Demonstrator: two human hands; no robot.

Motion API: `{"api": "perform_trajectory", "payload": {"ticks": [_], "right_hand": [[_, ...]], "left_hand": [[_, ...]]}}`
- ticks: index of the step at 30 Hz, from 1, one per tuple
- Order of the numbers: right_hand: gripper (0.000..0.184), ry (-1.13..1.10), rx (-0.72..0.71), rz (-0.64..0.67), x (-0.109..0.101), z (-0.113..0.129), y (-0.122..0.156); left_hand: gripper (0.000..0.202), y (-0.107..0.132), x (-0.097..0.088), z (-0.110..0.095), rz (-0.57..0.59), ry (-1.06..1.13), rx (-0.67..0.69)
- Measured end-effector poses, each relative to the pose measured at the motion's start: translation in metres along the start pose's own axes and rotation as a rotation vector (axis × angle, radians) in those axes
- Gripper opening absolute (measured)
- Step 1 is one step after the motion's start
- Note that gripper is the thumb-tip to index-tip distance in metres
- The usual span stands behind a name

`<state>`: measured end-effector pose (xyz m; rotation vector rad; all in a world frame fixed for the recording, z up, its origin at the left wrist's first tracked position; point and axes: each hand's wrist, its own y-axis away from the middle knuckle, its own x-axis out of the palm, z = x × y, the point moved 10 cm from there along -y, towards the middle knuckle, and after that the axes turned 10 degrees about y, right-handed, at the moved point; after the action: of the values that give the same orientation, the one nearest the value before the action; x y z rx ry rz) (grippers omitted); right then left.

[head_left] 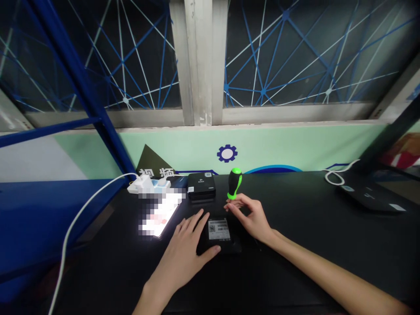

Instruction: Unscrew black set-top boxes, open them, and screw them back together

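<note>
A small black box-shaped device [219, 231] with a white printed label lies flat on the black table. My left hand [189, 245] rests along its left side, thumb and fingers spread around the edge. Just beyond the device's far right corner, my right hand [251, 215] pinches a screwdriver [235, 183] below its black and green handle. The screwdriver stands roughly upright, handle at the top. Its shaft and tip are hidden by my fingers, so I cannot tell what the tip touches.
Behind the device sits another black box [201, 185]. A lit phone [162, 214] lies to the left, near a white power strip [149, 185] with a plugged-in charger and white cable [77, 218]. At the right are a flat black device [370, 197] and a white cord [335, 177].
</note>
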<state>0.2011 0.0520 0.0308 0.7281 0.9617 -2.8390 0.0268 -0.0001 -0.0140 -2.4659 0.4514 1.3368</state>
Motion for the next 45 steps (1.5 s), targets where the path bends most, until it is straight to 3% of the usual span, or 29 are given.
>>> {"api": "perform_trajectory", "payload": {"ticks": [6,14,19,23,31,38,42,45], "right_hand": [[0.016,0.021,-0.033,0.037,0.001,0.002,0.000],[0.010,0.011,-0.024,-0.018,0.000,-0.002,0.002],[0.012,-0.085,0.010,-0.159,-0.015,-0.007,0.005],[0.012,-0.142,0.035,-0.215,-0.022,-0.015,0.005],[0.007,-0.111,0.019,-0.111,-0.009,-0.014,0.003],[0.006,-0.080,-0.002,-0.055,-0.005,-0.010,0.002],[0.006,-0.055,-0.011,-0.074,-0.006,-0.009,0.002],[0.005,-0.041,-0.018,-0.070,-0.007,-0.008,0.001]], "left_hand": [[0.073,0.000,0.000,-0.001,0.005,-0.002,-0.007],[0.070,0.000,-0.002,-0.005,0.026,0.004,-0.004],[0.060,0.000,-0.003,-0.006,0.033,-0.003,-0.001],[0.049,0.000,-0.012,-0.004,-0.054,-0.010,-0.027],[0.031,-0.002,-0.028,-0.007,-0.174,-0.016,-0.013],[0.020,-0.001,-0.025,-0.022,-0.137,0.037,0.066],[0.050,0.001,-0.017,-0.014,-0.110,0.009,0.059],[0.058,0.002,-0.008,-0.005,-0.046,0.014,0.027]]}}
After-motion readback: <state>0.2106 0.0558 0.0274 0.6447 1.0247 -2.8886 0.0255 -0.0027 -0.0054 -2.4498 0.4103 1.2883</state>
